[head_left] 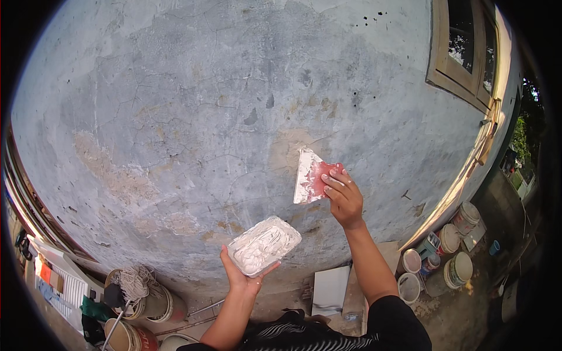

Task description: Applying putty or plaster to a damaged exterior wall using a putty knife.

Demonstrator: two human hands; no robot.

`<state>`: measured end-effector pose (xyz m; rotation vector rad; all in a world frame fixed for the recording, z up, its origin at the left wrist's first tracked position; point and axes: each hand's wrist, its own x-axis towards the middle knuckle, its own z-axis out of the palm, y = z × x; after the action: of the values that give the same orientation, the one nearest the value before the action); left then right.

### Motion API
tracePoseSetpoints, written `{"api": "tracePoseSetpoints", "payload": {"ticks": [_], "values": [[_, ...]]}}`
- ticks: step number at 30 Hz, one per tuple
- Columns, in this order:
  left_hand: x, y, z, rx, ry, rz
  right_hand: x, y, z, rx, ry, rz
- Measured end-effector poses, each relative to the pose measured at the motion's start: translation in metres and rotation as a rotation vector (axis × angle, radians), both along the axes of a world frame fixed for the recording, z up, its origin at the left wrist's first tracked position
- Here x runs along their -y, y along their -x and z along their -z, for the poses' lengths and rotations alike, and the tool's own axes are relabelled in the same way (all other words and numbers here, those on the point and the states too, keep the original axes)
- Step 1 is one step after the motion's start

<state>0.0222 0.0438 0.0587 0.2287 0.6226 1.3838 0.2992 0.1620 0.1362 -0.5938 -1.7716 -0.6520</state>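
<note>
My right hand grips a red putty scraper smeared with white paste. The scraper lies at a beige patch on the cracked, pale blue-grey wall; I cannot tell whether its edge touches the surface. Lower and to the left, my left hand holds a rectangular plastic tub of white paste from underneath, its thumb along the left side.
A window is at upper right. Several buckets stand at lower right. At lower left are more buckets, a mop head and a white slatted panel. A white board leans at the wall's base.
</note>
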Motion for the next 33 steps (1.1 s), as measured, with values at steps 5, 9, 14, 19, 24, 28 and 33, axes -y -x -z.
{"api": "tracePoseSetpoints", "payload": {"ticks": [5,9,14,19,24,28,33], "values": [[-0.001,-0.004,0.0,-0.005,0.01,0.006,0.004,-0.005,0.002,0.093,-0.003,0.119],[-0.001,-0.004,0.003,-0.003,0.019,0.004,0.008,-0.011,0.003,0.112,-0.004,0.12],[-0.003,-0.003,0.008,-0.002,0.031,-0.007,0.026,-0.016,0.0,0.044,0.003,0.079],[-0.008,-0.005,0.014,-0.039,-0.061,0.006,0.059,0.01,0.03,-0.712,0.728,-0.654],[-0.011,-0.007,0.012,0.01,-0.028,-0.004,0.08,0.006,0.033,0.078,0.637,-0.476],[-0.012,0.0,0.015,0.007,-0.044,-0.024,0.073,-0.006,0.045,-0.488,0.871,-0.496],[-0.006,0.002,0.017,-0.009,-0.042,-0.021,0.036,0.003,0.01,-0.794,0.807,-0.542]]}}
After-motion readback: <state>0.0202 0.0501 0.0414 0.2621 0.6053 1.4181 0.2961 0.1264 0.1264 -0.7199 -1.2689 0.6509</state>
